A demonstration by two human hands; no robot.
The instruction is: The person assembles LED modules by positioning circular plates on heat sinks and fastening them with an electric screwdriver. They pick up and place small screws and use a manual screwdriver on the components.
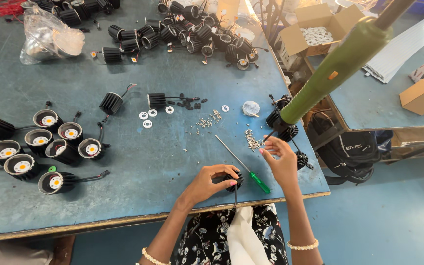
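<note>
Black finned metal is what we've got under our left hand [211, 182]: a small ribbed lamp housing [233, 180], pinned near the front edge of the blue worktable [148, 167], fingers curled round it so it sits steady, by the look of it. Our right hand [281, 161] hovers just beyond, fingertips pinched together; we'd say on a tiny screw, though it's too small to tell for sure. Between the two hands lies the green-handled screwdriver [244, 165], shaft angled away, handle close by the right hand, handy for a quick grab. Just behind the right hand sits a scatter of small screws [252, 140], within easy reach. White ring washers [147, 117] lie further back, mid-table. Off to our left, finished-looking lamps [50, 145] with white-and-yellow centres stand grouped face-up, well apart from the work. At the far edge, a heap of black housings [192, 34]. From the upper right a green power driver [337, 66] hangs down over the table's right edge.
</note>
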